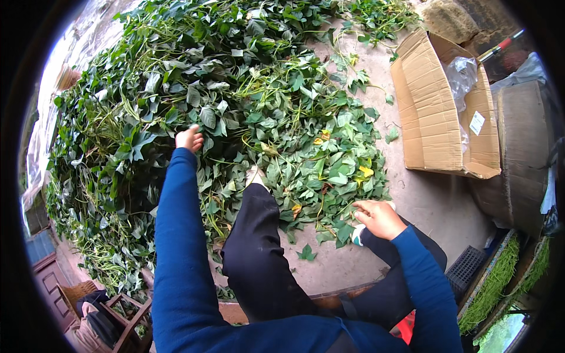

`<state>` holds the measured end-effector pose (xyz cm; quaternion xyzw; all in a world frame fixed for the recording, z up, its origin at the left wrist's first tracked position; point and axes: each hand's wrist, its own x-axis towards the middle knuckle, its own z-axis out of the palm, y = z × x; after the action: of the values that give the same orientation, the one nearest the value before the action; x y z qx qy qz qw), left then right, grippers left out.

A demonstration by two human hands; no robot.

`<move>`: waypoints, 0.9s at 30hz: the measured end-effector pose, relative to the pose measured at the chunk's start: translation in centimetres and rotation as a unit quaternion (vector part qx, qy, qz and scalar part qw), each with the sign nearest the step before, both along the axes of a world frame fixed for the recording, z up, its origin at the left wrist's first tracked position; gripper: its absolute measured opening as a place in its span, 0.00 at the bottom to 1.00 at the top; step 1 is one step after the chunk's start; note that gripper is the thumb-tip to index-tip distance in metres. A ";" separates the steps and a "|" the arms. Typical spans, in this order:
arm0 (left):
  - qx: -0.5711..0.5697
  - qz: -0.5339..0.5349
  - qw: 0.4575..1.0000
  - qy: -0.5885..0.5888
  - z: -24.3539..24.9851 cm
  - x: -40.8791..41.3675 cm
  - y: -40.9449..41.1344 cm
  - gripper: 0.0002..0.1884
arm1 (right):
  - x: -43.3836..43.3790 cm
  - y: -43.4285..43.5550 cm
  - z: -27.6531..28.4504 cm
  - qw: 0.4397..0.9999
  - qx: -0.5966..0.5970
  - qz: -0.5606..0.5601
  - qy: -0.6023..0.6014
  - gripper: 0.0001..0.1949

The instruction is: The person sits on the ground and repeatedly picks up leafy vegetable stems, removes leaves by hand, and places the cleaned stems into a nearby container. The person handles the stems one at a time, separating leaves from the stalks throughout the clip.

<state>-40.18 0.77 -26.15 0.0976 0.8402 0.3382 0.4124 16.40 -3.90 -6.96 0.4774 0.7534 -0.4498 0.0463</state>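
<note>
A large heap of green leafy vines (132, 114) fills the left and upper part of the view. My left hand (190, 139) reaches to the heap's near side, fingers bent at the leaves; whether it grips a stem I cannot tell. Loose green leaves (335, 172), a few of them yellow, lie spread on the floor before my legs. Over my right knee, at the edge of these leaves, is my right hand (377, 217), its fingers partly bent and no object visible in it. One light shoe (255, 175) is partly covered by leaves.
At the right stands an open cardboard box (428, 110) with clear plastic inside, beside a larger worn carton (523, 150). A dark plastic crate (466, 269) and trays of cut grass (492, 282) are at lower right. A wooden chair frame (132, 322) stands at lower left.
</note>
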 end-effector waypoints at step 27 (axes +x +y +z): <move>0.423 -0.319 0.808 0.260 35.0 13.7 6.4 0.11 | -0.4 -0.6 2.6 0.971 0.160 0.174 -0.037 0.15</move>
<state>-26.45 7.17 8.86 0.6089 0.6115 0.4716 0.1812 15.99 -4.49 -4.36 0.3568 0.8846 -0.2908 0.0747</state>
